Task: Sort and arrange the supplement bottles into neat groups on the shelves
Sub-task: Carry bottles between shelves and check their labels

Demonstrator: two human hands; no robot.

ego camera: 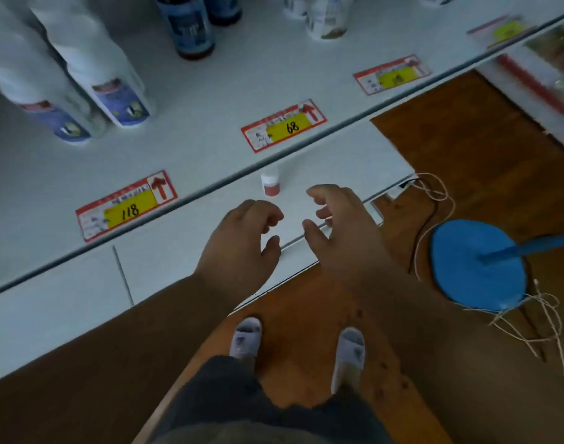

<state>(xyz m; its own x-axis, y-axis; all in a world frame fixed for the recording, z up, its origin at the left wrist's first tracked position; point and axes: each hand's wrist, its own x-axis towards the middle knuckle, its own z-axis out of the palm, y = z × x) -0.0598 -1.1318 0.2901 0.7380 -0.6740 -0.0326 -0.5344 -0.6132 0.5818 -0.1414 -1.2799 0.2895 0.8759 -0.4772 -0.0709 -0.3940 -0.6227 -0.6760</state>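
A small white bottle with a red label (pixel 270 184) stands alone on the lower white shelf (pixel 184 251), just past my fingertips. My left hand (pixel 242 238) hovers below it with fingers loosely curled and holds nothing. My right hand (pixel 341 229) hovers to the right of the bottle, fingers relaxed and spread, also holding nothing. On the upper shelf (pixel 210 91) stand two tall white bottles with blue labels (pixel 91 91) at the left, dark blue bottles (pixel 191 27) at the top middle, and white bottles (pixel 325 17) further right.
Red and yellow price tags marked 118 (pixel 127 206) and 68 (pixel 284 125) lie along the upper shelf's front edge. A blue round base (pixel 476 267) with cords and string sits on the wooden floor at the right. My slippered feet (pixel 293 347) stand below.
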